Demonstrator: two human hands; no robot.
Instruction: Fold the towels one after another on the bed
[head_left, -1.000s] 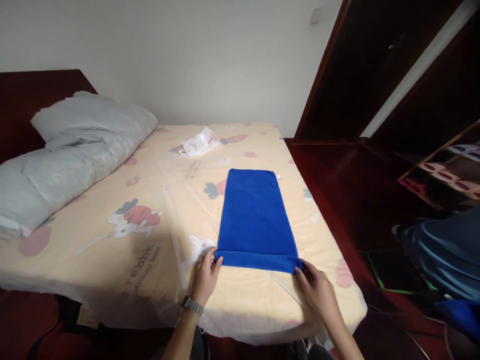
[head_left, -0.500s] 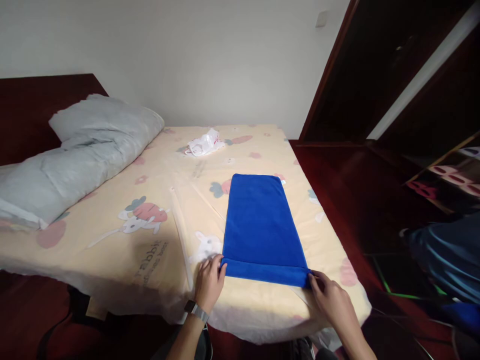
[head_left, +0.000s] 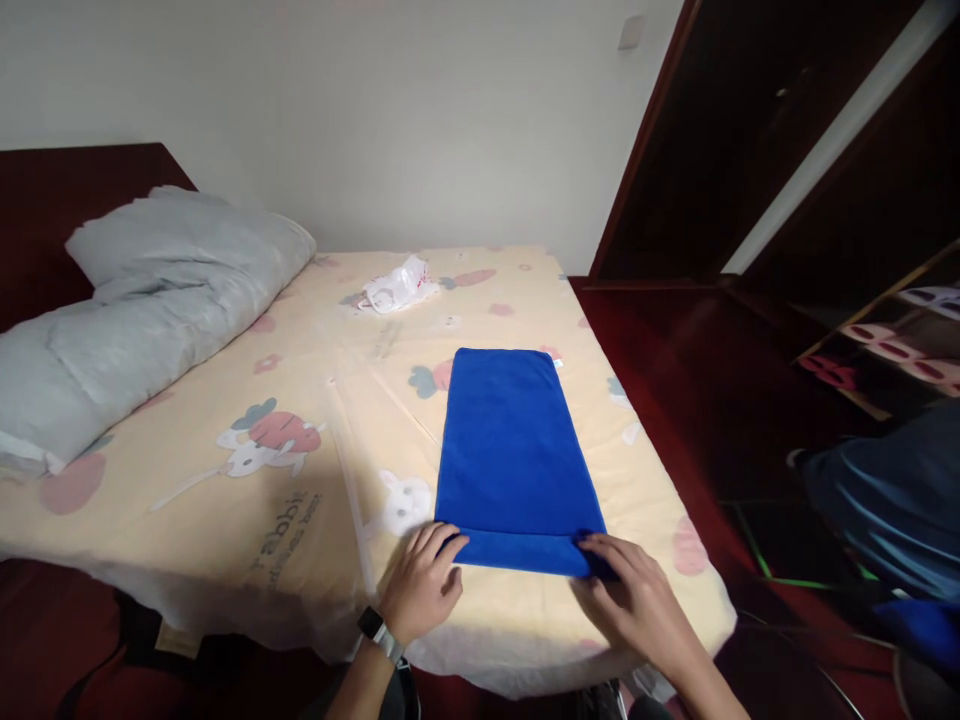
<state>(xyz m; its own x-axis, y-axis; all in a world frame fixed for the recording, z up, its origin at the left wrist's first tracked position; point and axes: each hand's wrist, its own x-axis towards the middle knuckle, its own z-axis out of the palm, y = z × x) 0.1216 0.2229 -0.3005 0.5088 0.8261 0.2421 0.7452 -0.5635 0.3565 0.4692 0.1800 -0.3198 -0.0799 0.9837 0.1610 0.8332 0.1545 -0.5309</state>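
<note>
Near corners of the blue cloth (head_left: 517, 445) partly hidden — grey quilt (head_left: 150, 300) cut off left.

Two hands can be counted: one left hand (head_left: 426, 585) and one right hand (head_left: 637, 600). One watch (head_left: 381, 636), one blue cloth (head_left: 517, 450), one bed (head_left: 660, 530), one grey quilt (head_left: 172, 275), one white bag (head_left: 401, 285) and one headboard (head_left: 75, 200) are seen. More than two slippers (head_left: 891, 349) are shown, but they cannot all be counted.

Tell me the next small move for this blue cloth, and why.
Probably turn the folded band over, away from the person: the left hand and right hand touch its two ends, and the blue cloth beyond it lies flat.
</note>
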